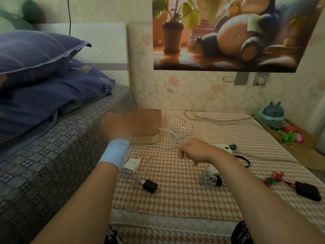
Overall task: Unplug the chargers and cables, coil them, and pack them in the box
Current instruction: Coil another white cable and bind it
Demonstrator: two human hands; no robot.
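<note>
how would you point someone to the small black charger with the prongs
Start at the orange houndstooth cloth beside the bed. Near its front left, just below the white charger, lies the small black charger. Unlike the bigger black adapter at far right, it shows two metal prongs.

**What lies on my worktop**

My worktop [184, 194] carries an orange-and-white patterned cloth with a lace edge. At its far left corner stands the box [149, 139]. Beside it a thin white cable [175, 132] lies loose, and a grey cable [211, 120] lies further back. Nearer to me are a white charger [131, 165], a black plug [150, 186], a coiled cable [209, 180] with a black strap, a power strip [222, 148], and at the right a black adapter [308, 191] with a red cable [276, 176].
</note>
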